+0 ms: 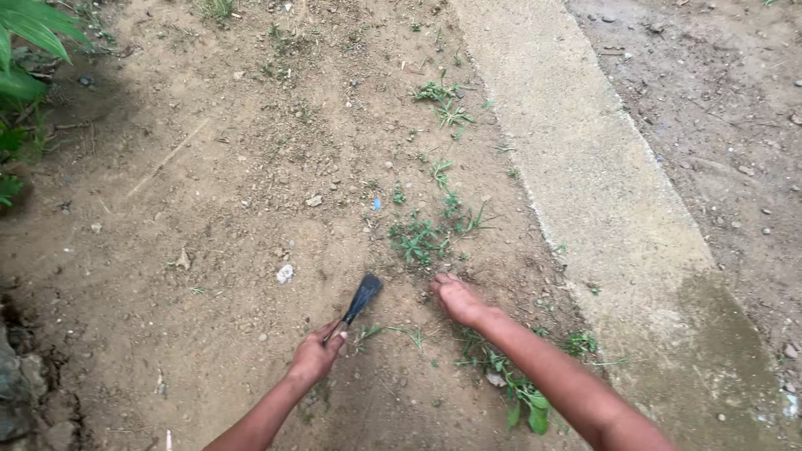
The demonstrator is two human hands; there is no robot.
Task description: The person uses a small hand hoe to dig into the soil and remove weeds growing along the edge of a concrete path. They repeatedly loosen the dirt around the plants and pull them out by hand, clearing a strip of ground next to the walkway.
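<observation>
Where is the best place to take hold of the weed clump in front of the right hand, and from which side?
Probably low at the base of the weed clump, where its stems meet the soil, since the leaves spread flat and thin. Come from the near side, where the right hand rests; the left hand holds the small dark-bladed hand tool.

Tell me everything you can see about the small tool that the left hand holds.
The tool is small, with a dark, flat blade that looks like metal and widens toward a blunt end. Its handle is hidden inside the left hand, which is closed around it. It is tilted, the blade pointing up and away from the person, close to the bare soil; whether it touches the ground cannot be told. Nothing else touches it.
</observation>
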